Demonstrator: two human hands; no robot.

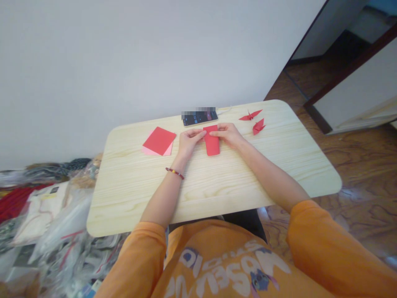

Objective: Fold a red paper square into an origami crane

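Observation:
A red sheet of origami paper [212, 145], folded into a narrow rectangle, is between my two hands over the table. My left hand [190, 141] pinches its upper left edge with thumb and fingers. At the upper right edge my right hand [228, 134] pinches it too, its thumb lying across the front. The lower end of the paper hangs toward me, slightly curved. Just behind the hands lies a phone [200, 118] with its screen lit. Fingertips behind the paper are partly hidden.
Red and pink paper squares [159, 140] lie stacked on the left of the pale wooden table [198, 194]. On the right are a red paper crane [251, 115] and another red folded piece [258, 127]. A wall stands behind; plastic bags [62, 223] crowd the left side.

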